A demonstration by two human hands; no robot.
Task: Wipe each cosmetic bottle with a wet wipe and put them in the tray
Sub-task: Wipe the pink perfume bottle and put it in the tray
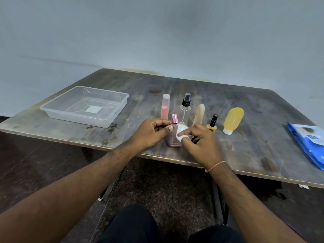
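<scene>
A square pink glass bottle [172,140] with a shiny pink cap stands near the table's front edge. My left hand [150,133] grips it at the neck and shoulder. My right hand [199,142] presses a folded white wet wipe [181,133] against the bottle's right face. Behind stand a tall pink bottle [165,106], a clear spray bottle with a black nozzle [185,106], a beige tube [199,114], a yellow nail-polish bottle with a black cap [212,124] and a yellow squeeze bottle on its white cap [233,120]. The clear plastic tray [52,109] sits far left with nothing in it.
A blue pack of wet wipes [308,142] lies at the table's right edge. The dark wooden table [254,137] backs onto a pale wall. My knees and the dark floor show below the front edge.
</scene>
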